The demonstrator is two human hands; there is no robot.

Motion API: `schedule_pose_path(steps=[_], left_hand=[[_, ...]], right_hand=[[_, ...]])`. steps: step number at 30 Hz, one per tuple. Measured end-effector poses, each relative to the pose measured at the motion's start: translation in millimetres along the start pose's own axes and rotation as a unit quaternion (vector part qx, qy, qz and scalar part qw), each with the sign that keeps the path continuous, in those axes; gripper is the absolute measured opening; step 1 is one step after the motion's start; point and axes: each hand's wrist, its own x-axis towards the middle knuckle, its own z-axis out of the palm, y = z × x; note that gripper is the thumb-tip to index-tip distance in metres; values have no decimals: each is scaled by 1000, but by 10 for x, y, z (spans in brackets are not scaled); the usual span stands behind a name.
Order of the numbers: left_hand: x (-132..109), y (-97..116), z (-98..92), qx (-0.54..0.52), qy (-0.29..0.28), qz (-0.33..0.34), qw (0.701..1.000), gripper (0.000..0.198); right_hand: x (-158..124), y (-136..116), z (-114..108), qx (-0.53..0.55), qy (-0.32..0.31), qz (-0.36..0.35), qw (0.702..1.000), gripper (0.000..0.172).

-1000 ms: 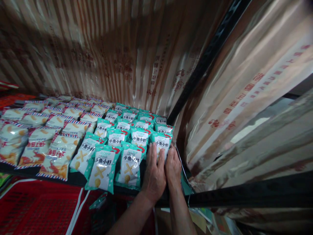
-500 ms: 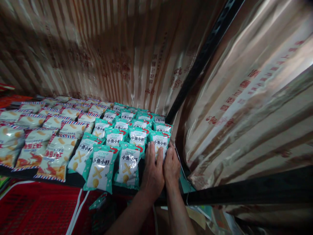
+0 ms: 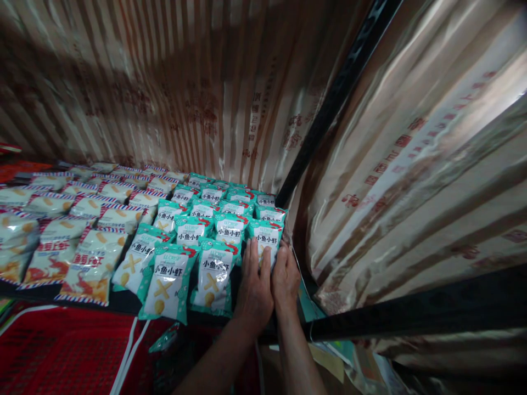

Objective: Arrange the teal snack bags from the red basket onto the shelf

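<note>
Both my hands are at the lower part of a teal-and-white snack bag (image 3: pixel 267 235) at the right end of the front row. My left hand (image 3: pixel 253 282) lies along its left side, its fingers pointing forward onto the bag's front. Against the right side presses my right hand (image 3: pixel 286 274), with its fingers bent in and partly hidden. The bag is held between the two hands, leaning back on the bags behind it. Just left of my left hand stands another teal snack bag (image 3: pixel 213 277), not touched.
Rows of white snack bags with striped edges (image 3: pixel 91 263) fill the shelf's left. A red basket (image 3: pixel 66 351) sits below the front edge. A black shelf post (image 3: pixel 317 126) and a black rail (image 3: pixel 411 307) bound the right side. Brown printed plastic sheeting (image 3: pixel 197 82) hangs behind.
The view has shifted slightly, so everything sits a little further left. My hands stay on the same snack bag, with almost no movement.
</note>
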Motion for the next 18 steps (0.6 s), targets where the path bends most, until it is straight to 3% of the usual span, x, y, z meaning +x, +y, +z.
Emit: schedule_pose_path(steps=[11, 18], left_hand=[[-8, 6, -30, 1, 2, 17, 1000, 55], [-44, 2, -97, -18, -6, 22, 1000, 53]], right_hand=[[-22, 16, -36, -14, -3, -26, 1000, 72], [-454, -3, -209, -38, -32, -70, 996, 70]])
